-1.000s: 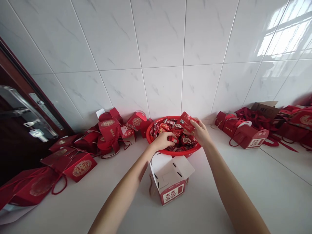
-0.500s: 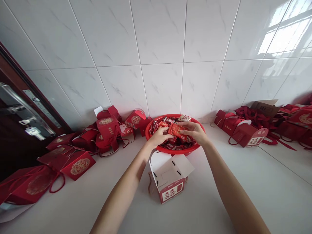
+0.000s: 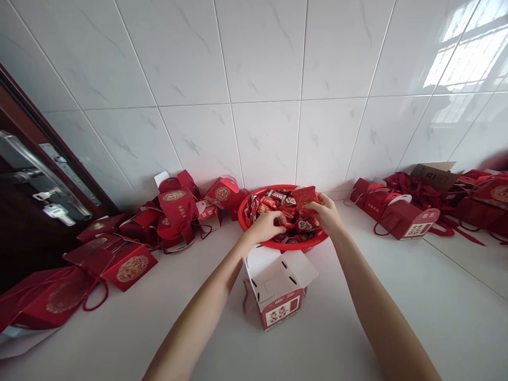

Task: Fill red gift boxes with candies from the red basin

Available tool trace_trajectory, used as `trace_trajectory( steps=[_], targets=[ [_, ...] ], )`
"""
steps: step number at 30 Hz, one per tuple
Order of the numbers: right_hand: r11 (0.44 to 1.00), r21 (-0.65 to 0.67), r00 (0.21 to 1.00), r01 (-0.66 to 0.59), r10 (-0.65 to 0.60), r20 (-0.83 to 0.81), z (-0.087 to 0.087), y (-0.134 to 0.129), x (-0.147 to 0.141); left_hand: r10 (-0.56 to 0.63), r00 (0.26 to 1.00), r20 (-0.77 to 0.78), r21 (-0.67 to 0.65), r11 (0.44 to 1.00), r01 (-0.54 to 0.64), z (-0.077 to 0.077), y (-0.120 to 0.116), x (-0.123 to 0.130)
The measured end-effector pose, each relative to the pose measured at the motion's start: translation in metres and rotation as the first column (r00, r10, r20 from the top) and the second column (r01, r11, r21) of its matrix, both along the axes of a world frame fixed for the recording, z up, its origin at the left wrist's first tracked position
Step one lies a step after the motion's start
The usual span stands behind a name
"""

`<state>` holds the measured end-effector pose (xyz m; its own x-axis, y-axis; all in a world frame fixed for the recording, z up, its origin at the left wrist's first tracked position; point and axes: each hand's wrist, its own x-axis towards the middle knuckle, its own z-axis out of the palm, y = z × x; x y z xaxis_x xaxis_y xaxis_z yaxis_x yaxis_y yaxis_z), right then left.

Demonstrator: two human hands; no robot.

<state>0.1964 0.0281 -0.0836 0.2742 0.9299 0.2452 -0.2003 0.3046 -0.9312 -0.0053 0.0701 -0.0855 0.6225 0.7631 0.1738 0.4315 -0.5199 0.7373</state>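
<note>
A red plastic basin [image 3: 273, 245] full of wrapped candies [image 3: 305, 225] stands against the tiled wall. My right hand [image 3: 326, 214] pinches a flat red packet [image 3: 305, 199] above the basin's right side. Low among the candies, my left hand [image 3: 268, 227] has its fingers curled together; whatever they hold, if anything, is hidden. In front of the basin, between my forearms, a small red and white gift box [image 3: 281, 312] stands with its top flaps spread. Its white inside [image 3: 272, 283] shows no candy.
Several closed red gift boxes [image 3: 130, 264] are piled along the left. More red boxes [image 3: 407, 219] with ribbons stand at the right by the wall, near a brown carton [image 3: 434, 174]. At far left is a dark door with a handle and keys [image 3: 57, 211].
My right hand has carried the red packet a little right and raised it more upright. My left hand has let go of the packet and dropped lower into the candies.
</note>
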Motion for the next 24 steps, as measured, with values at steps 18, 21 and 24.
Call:
trace_trajectory(
  steps=[18,21,24],
  targets=[
    [1.000,0.005,0.995,-0.007,0.007,0.097,-0.003,-0.002,-0.001,-0.280,0.760,-0.587,-0.036,0.946,0.321,0.009,0.008,0.042],
    [1.000,0.019,0.996,-0.013,0.011,0.086,-0.004,-0.001,0.000,-0.234,0.750,-0.618,0.002,0.954,0.300,0.008,0.005,0.044],
    [0.999,0.031,0.997,-0.021,0.019,0.080,-0.004,-0.001,0.000,-0.206,0.751,-0.627,0.034,0.956,0.291,0.006,0.004,0.044]
  ],
)
